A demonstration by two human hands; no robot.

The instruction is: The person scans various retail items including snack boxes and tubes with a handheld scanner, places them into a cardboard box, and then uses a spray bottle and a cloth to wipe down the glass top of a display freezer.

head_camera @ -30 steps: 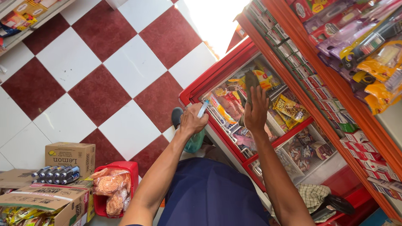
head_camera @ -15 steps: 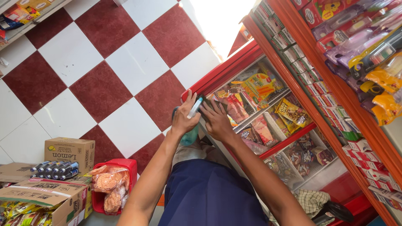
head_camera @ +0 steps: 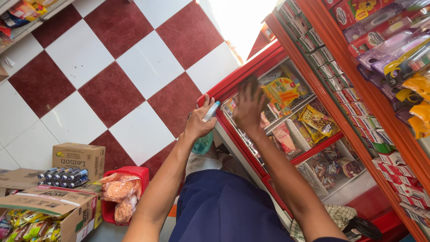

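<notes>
Above a red-and-white checkered floor [head_camera: 112,85], a spray bottle [head_camera: 205,130] is enclosed in the left hand [head_camera: 199,121]; the right hand [head_camera: 248,107], grip wide, is spread on the freezer lid [head_camera: 286,130].

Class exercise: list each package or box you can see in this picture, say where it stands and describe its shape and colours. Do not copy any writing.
Yellow snack bag: in the red glass-topped chest, beside the right hand; flat, yellow with orange.
Gold pouch: in the chest, lower right; gold and brown.
Spray bottle: in the left hand; green body, white nozzle.
Cardboard box: floor, lower left; brown, rectangular.
Small cartons: right shelf edge; white, in rows.
</notes>
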